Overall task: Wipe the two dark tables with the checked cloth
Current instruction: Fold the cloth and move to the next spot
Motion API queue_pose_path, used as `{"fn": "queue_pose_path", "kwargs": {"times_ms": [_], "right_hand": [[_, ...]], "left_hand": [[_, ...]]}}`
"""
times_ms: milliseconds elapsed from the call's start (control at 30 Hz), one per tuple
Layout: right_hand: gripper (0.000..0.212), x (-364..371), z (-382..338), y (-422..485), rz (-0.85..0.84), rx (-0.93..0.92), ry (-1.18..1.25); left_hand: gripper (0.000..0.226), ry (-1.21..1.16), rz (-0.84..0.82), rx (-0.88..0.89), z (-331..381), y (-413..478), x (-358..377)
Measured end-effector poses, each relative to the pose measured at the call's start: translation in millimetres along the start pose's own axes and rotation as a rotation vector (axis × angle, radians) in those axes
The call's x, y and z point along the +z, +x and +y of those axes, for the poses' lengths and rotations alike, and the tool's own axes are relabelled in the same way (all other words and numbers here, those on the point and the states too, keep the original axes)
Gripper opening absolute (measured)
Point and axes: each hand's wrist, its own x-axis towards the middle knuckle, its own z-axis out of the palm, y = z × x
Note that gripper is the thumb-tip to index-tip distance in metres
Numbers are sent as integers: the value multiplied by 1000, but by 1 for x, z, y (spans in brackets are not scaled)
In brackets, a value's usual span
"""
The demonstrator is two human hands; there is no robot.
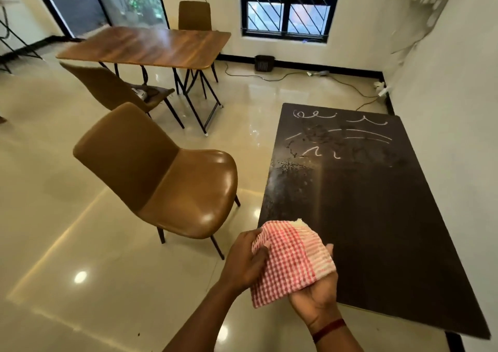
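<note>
A red-and-white checked cloth [291, 260] is folded and held in both hands at the near left corner of a dark table [377, 217]. My left hand [246, 260] pinches the cloth's left edge. My right hand [318, 295] cups it from below, palm up, with a red band on the wrist. The dark tabletop stands against the right wall and carries white chalk-like scribbles [339, 133] at its far end, plus speckled smears along its left edge. Only one dark table is in view.
A brown chair [167, 179] stands just left of the dark table. Further back are a wooden table [151, 46] with two more brown chairs. Cables and a power strip [382, 87] lie on the glossy floor by the far wall.
</note>
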Motion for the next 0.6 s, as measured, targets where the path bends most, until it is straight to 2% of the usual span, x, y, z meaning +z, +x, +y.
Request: {"fn": "queue_pose_path", "kwargs": {"times_ms": [167,267,333,367,433,500,600], "right_hand": [[82,30,36,10,16,-21,18],[85,55,63,17,-1,-42,5],[85,71,81,23,-1,-17,-8],[85,78,92,27,5,-15,-19],[84,94,112,36,40,-11,-28],[80,107,124,43,35,-15,-45],[69,117,137,55,-16,2,-43]], "left_hand": [[45,-139,22,-191,-28,9,-35],[49,-405,26,-545,-49,15,-64],[53,-672,-102,-811,-63,12,-85],[55,-815,-209,-889,-70,11,-97],[56,-1105,-339,-907,-87,11,-121],[49,-1284,-273,-865,-98,15,-145],[40,-1292,-119,-826,-110,25,-182]]}}
